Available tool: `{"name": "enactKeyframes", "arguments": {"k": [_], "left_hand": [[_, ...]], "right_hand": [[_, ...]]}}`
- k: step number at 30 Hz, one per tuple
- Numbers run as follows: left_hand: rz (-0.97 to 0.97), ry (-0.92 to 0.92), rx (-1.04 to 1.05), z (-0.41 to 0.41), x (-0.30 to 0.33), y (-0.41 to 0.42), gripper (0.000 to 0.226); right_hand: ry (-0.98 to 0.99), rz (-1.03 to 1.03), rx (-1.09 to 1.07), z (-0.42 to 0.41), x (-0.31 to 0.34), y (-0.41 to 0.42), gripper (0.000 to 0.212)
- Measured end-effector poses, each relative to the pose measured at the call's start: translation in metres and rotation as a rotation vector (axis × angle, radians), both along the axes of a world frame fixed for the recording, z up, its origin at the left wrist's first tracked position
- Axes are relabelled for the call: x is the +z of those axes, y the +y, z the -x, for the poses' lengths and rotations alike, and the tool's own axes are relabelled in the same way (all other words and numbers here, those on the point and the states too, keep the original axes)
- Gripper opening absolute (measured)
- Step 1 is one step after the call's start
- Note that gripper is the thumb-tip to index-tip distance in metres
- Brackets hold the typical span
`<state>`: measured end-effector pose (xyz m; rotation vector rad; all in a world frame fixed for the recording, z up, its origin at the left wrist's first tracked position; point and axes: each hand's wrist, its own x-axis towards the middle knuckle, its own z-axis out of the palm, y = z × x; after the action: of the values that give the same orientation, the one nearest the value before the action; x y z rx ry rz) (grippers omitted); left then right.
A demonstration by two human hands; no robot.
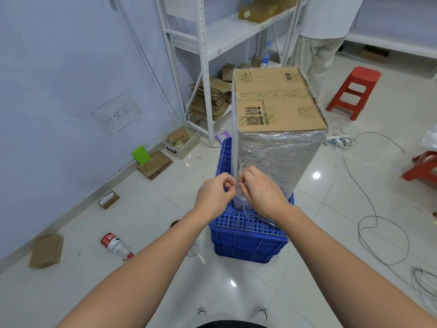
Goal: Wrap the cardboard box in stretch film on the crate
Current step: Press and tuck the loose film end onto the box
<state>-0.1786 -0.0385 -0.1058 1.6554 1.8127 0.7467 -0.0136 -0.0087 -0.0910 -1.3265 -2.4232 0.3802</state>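
A tall cardboard box [279,100] stands upright on a blue plastic crate [246,235]. Clear stretch film [276,159] covers its sides; the brown top face is bare except for tape. At the box's near left corner, low down, my left hand [214,197] and my right hand [261,192] meet. Both pinch a loose strand of the film between thumb and fingers. A dark pen-like object [266,221] lies on the crate just below my right wrist.
A plastic bottle [115,243] and small cartons [46,250] lie on the tiled floor at left. White shelving [203,55] with flattened cardboard stands behind. A person [324,31] stands at the back, red stools [353,91] and cables [378,223] at right.
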Motion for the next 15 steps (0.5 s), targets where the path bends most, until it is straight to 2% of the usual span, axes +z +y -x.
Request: {"name": "enactKeyframes", "arguments": {"k": [6,11,15], "left_hand": [[-0.021,0.144,-0.017,0.002,0.003,0.002,0.014],[0.027,0.013,0.048,0.010,-0.006,0.003,0.011],[0.045,-0.107,0.063,0.009,-0.008,0.003,0.008]], "right_hand": [[0.000,-0.019,-0.025,-0.004,-0.004,0.001,0.008],[-0.010,-0.046,-0.063,-0.008,-0.006,0.004,0.010],[-0.025,-0.043,-0.047,-0.001,-0.009,0.002,0.022]]}}
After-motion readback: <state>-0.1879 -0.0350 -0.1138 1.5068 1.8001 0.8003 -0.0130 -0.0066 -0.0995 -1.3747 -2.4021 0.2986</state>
